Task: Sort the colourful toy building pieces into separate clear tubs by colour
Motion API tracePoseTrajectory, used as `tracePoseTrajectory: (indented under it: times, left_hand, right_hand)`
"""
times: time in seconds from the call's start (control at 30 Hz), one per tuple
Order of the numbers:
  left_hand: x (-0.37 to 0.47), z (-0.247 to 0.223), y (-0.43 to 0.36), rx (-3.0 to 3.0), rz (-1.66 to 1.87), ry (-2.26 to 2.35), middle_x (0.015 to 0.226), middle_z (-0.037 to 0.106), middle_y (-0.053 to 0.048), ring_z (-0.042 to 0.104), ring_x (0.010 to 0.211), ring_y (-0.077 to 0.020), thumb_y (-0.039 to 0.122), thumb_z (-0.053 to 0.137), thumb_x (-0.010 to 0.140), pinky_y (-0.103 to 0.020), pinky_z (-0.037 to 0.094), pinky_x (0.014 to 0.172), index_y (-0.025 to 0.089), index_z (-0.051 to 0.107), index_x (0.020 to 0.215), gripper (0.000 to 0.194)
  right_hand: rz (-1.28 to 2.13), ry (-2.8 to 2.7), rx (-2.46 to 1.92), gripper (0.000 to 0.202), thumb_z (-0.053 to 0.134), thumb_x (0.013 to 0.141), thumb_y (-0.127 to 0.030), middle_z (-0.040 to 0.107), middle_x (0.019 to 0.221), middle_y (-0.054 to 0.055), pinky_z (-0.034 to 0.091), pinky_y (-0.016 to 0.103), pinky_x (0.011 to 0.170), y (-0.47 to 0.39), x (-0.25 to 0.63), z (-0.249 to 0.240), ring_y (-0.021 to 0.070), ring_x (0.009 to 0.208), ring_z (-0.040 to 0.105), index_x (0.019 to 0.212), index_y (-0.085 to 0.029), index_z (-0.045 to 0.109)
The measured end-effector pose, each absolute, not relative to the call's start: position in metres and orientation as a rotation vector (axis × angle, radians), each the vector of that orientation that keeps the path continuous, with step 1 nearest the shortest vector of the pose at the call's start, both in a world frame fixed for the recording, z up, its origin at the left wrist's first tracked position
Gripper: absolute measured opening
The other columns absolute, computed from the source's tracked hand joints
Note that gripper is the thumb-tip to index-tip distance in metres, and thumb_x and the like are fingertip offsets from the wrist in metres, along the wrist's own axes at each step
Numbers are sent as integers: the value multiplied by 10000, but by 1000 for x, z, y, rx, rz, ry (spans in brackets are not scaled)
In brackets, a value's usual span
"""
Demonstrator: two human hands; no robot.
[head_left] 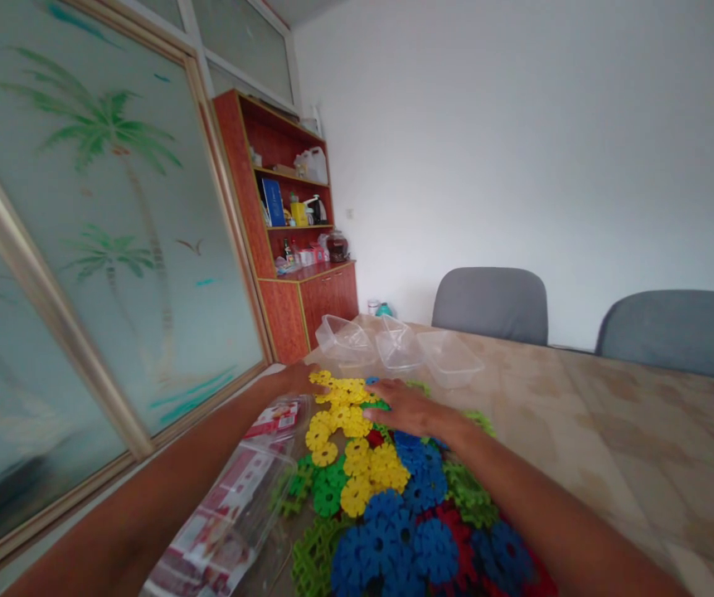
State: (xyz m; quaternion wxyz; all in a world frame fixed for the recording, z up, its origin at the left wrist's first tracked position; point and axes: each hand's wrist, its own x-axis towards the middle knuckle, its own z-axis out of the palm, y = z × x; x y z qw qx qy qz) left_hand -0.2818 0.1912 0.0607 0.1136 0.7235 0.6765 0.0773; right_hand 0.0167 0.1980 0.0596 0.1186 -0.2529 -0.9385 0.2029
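Note:
Snowflake-shaped plastic building discs lie in a heap on the table before me. Yellow discs form its far and middle part, with blue discs and lime-green discs nearer me. Some red discs show between them. At the far left edge of the yellow discs, my left hand reaches out with fingers extended, partly blurred. My right hand lies over the far right side of the heap, thumb and fingers apart, its fingertips at the yellow discs. Neither hand visibly grips a disc.
Three clear plastic containers stand beyond the heap. A clear plastic package with red-and-white printing lies along the left, under my left forearm. Grey chairs line the table's far side. A reddish shelf cabinet and sliding glass doors are beyond.

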Motion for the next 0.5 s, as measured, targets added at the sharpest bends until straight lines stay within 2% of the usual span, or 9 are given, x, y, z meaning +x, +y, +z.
tracePoseTrajectory:
  times: [0.1, 0.23, 0.37, 0.5]
  left_hand:
    - [-275, 65, 198, 2133, 32, 1910, 1147, 603, -91, 599, 1001, -237, 360, 595, 907, -448, 484, 871, 144, 586, 1139, 318]
    - [-256, 70, 202, 2171, -29, 1763, 1090, 645, -69, 591, 1009, -260, 497, 732, 724, -346, 454, 869, 165, 620, 1088, 506]
    - [-236, 69, 202, 2201, 24, 1633, 1030, 664, -49, 596, 946, -257, 574, 762, 601, -272, 445, 780, 170, 625, 1044, 615]
    - [-213, 71, 197, 2215, 103, 1469, 825, 673, -15, 597, 752, -211, 604, 759, 570, -248, 432, 662, 158, 644, 924, 581]
  right_hand:
    - [590, -2821, -846, 761, 494, 847, -621, 415, 1455, 190, 300, 480, 1073, 199, 8, 61, 358, 1321, 383, 1425, -133, 410]
    - [560, -2874, -933, 864, 573, 762, -658, 393, 1470, 181, 287, 558, 1053, 200, 7, 61, 406, 1334, 335, 1453, -186, 358]
    - [544, -2896, -919, 857, 653, 718, -581, 420, 1444, 185, 295, 579, 1035, 203, 13, 59, 427, 1322, 330, 1432, -191, 387]
    - [575, -2878, -884, 735, 682, 717, -423, 445, 1419, 179, 298, 543, 1045, 206, 26, 57, 415, 1313, 346, 1373, -176, 459]
